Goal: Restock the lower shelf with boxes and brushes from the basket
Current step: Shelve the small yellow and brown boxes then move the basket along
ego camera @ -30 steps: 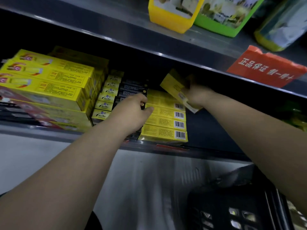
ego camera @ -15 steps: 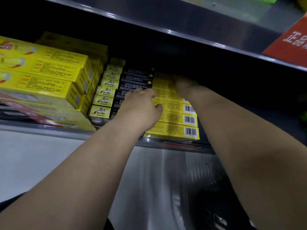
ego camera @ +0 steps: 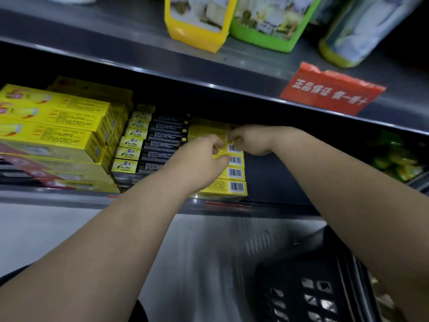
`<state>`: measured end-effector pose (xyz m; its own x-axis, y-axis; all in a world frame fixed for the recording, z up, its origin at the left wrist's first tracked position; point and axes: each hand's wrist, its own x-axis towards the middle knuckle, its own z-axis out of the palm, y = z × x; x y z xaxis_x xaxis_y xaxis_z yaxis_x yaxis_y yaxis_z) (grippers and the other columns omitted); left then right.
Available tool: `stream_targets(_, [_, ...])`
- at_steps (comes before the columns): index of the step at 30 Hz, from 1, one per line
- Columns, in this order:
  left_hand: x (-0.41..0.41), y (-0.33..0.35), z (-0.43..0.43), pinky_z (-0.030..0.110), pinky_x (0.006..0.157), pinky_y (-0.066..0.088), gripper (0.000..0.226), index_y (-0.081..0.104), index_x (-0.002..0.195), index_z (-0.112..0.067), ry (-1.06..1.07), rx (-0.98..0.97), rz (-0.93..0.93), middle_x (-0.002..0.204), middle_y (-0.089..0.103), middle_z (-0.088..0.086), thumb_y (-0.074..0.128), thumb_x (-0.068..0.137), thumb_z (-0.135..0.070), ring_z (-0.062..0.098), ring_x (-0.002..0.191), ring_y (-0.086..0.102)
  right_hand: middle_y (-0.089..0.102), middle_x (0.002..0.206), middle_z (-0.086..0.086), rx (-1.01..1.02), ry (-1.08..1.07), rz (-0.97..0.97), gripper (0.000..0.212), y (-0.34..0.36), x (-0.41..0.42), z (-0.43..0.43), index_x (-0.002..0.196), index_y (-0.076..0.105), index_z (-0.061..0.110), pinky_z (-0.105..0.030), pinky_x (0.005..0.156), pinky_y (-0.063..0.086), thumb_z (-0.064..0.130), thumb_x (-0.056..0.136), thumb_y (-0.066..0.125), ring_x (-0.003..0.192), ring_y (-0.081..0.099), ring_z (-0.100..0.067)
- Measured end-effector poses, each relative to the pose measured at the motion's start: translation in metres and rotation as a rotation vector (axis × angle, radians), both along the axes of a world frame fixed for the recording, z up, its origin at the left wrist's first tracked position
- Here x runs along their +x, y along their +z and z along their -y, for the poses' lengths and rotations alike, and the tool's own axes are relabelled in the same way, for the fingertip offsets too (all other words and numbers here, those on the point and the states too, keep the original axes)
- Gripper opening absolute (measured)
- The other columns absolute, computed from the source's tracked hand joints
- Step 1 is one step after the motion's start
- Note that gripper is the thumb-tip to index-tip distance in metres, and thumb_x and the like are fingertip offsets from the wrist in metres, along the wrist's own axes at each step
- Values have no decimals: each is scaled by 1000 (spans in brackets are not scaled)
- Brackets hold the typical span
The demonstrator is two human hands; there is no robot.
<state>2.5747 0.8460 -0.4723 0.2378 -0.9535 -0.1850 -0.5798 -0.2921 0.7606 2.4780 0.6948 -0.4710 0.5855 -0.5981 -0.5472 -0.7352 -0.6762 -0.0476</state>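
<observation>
Box in hand: small yellow box (ego camera: 232, 148), lying flat on top of the yellow stack (ego camera: 222, 188), at the front edge of the lower shelf (ego camera: 69, 196), about mid-length.
Right hand (ego camera: 251, 140): fingers curled on the box's barcode end; grip narrow, looks like a pinch. Blur hides the fingertips.
Left hand (ego camera: 204, 156): thumb and fingers closed on the box's near-left edge; grip narrow, holding the same box.
Change: a second ago the right hand held this box tilted in the air above the stack, and the left hand rested on the black boxes (ego camera: 162, 140). Now the box is down and both hands are on it.
Meaning: judged as placed but not released; squaring it to the stack is what remains for this one.
Neighbours: black boxes touch the stack's left side; large yellow cartons (ego camera: 58, 126) fill the shelf's left end; bare dark shelf to the stack's right.
Basket (ego camera: 313, 293): black, below the shelf toward its right end; contents not readable, too dark and blurred. No brushes seen.
Upper shelf (ego camera: 139, 43): yellow pack (ego camera: 199, 22), green pack (ego camera: 274, 24), red sign (ego camera: 332, 89) on its front edge.
</observation>
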Motion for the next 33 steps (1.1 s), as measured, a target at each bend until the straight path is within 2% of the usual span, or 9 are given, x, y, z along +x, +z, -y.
stream_targets(2, [-18, 16, -5, 23, 81, 40, 34, 55, 123, -25, -53, -77, -64, 118, 60, -11, 55, 91, -36, 11, 104, 56, 53, 89, 13, 34, -44, 76, 33, 29, -24, -21, 128, 54, 16, -6, 56, 37, 15, 95, 46, 74, 51, -9])
stream_targets(5, [-49, 33, -18, 22, 83, 41, 26, 58, 114, -28, -169, -178, -87, 105, 60, -17, 58, 89, -34, 7, 102, 57, 66, 104, -4, 21, -115, 333, 24, 59, -74, -54, 113, 63, 10, -20, 76, 44, 10, 90, 55, 92, 60, -16])
stream_targets(8, [-82, 41, -32, 23, 91, 38, 32, 57, 119, -28, -334, -275, 11, 116, 58, -14, 58, 88, -36, 8, 112, 52, 63, 107, 1, -80, -228, 584, 20, 77, -132, -89, 108, 64, 15, -20, 91, 44, 10, 89, 59, 99, 58, -10])
stream_targets(13, [-136, 53, -51, 26, 100, 34, 37, 55, 122, -27, -614, -432, 102, 124, 54, -8, 59, 88, -38, 9, 119, 45, 58, 104, 3, -105, -428, 746, 27, 83, -220, -142, 98, 59, 27, -18, 89, 45, 3, 87, 59, 95, 58, -3])
stream_targets(17, [-167, 52, -65, 24, 100, 33, 33, 53, 121, -33, -800, -400, 214, 124, 54, -12, 55, 89, -44, 5, 120, 41, 60, 94, 7, -50, -544, 655, 23, 73, -274, -162, 92, 59, 31, -20, 80, 46, 9, 88, 59, 88, 60, -9])
stream_targets(21, [-180, 55, -65, 24, 94, 36, 30, 54, 118, -36, -855, -378, 324, 117, 57, -16, 51, 91, -47, 6, 114, 46, 67, 98, -7, 16, -736, 596, 14, 44, -314, -168, 99, 64, 17, -36, 84, 50, 8, 90, 57, 90, 62, -28])
stream_targets(23, [-183, 56, -63, 25, 89, 37, 30, 54, 118, -37, -851, -371, 362, 115, 58, -17, 49, 91, -49, 8, 112, 47, 64, 100, -4, 83, -739, 497, 15, 27, -327, -169, 103, 64, 12, -27, 83, 47, 10, 91, 56, 93, 60, -19])
stream_targets(29, [-191, 56, -63, 26, 72, 43, 28, 58, 102, -32, -896, -314, 464, 85, 61, -13, 44, 90, -54, 10, 93, 51, 49, 136, -13, 168, -334, -238, 44, -49, -329, -166, 135, 44, 9, -36, 101, 41, 13, 92, 51, 122, 48, -29])
stream_targets(33, [-189, 58, -58, 19, 68, 41, 20, 58, 103, -38, -895, -245, 382, 80, 60, -18, 47, 91, -49, -1, 83, 51, 12, 156, -14, 94, -140, -287, 68, -95, -302, -170, 150, 10, 14, -43, 112, 26, 12, 93, 47, 140, 22, -33])
